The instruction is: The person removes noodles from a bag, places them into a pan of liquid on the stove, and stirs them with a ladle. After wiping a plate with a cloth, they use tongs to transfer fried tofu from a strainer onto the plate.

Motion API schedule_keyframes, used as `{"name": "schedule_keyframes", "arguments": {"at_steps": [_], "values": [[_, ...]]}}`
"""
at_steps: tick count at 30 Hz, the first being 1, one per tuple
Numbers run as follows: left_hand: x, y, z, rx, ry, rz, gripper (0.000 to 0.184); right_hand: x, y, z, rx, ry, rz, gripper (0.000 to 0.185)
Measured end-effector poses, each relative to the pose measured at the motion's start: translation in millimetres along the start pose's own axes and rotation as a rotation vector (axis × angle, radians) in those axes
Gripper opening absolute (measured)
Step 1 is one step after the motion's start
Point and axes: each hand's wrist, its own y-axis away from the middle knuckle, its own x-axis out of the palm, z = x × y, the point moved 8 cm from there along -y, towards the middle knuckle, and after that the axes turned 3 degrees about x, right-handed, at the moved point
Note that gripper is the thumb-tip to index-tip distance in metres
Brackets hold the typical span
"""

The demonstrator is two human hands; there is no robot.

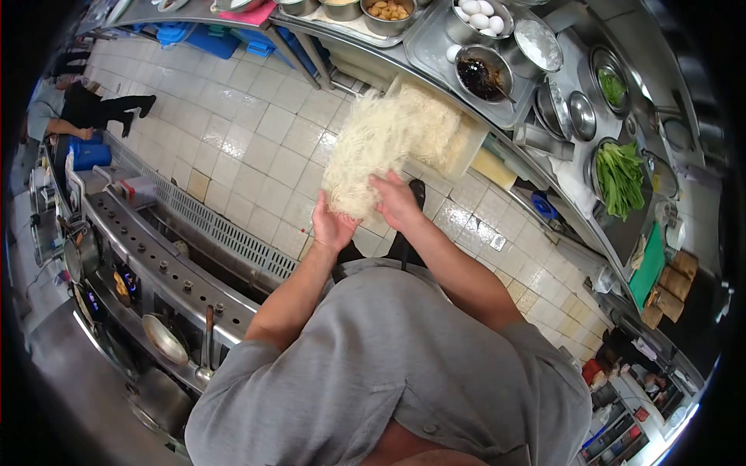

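Note:
A big loose bundle of thin pale noodles [359, 167] is held up in front of me over the tiled floor. My left hand [334, 225] cups its near lower end from the left, palm turned up, the fingers partly hidden by strands. From the right side my right hand [395, 200] grips the same bundle. Beyond it, a pulled-out bin [475, 147] under the counter holds more noodles [437, 128]. The far part of the bundle overlaps the bin's near edge in view, and I cannot tell whether they touch.
The steel counter on the right carries a bowl of eggs [480, 17], a bowl of dark sauce [483, 74] and leafy greens [619, 177]. On the left stands a stove with a pan [165, 339] and a ladle [205, 365]. Another person [74, 109] is at the far left.

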Motion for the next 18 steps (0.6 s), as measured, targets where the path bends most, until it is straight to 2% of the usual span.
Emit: {"name": "schedule_keyframes", "arguments": {"at_steps": [1,3,4,5,6,7,9,11,13,15,16,18], "values": [[7,3,-4,0.041,0.078,-0.008,0.053,-1,-9,0,-0.004,0.001,-0.003,0.043],[-26,-10,0,0.064,-0.019,-0.021,0.055,0,-22,6,-0.088,0.944,-0.073,0.043],[-39,-15,-2,0.092,-0.114,-0.039,0.058,4,-12,13,-0.09,0.947,-0.074,0.043],[-33,-16,-3,0.095,-0.111,-0.038,0.058,13,11,35,-0.234,1.233,-0.117,0.045],[-22,-13,-7,0.137,-0.234,-0.044,0.057,19,28,48,-0.378,1.514,-0.159,0.048],[-16,-11,-10,0.178,-0.357,-0.051,0.057,10,32,48,-0.371,1.517,-0.154,0.048],[-13,-15,-16,0.194,-0.297,-0.024,0.057,-6,35,53,-0.353,1.369,0.029,0.042],[-7,-14,-24,0.218,-0.237,-0.002,0.058,-46,24,59,-0.374,1.243,-0.051,0.037],[7,-3,-33,0.201,-0.244,0.019,0.059,-80,35,96,-0.772,1.14,-0.447,0.034],[7,9,-44,0.238,-0.259,-0.016,0.06,-59,78,132,-1.213,1.79,-0.946,0.031],[8,16,-49,0.256,-0.279,-0.036,0.062,-66,70,129,-1.228,1.779,-0.917,0.031],[15,34,-60,0.32,-0.283,-0.017,0.064,-119,-9,84,-0.473,1.072,-0.259,0.034]]}}
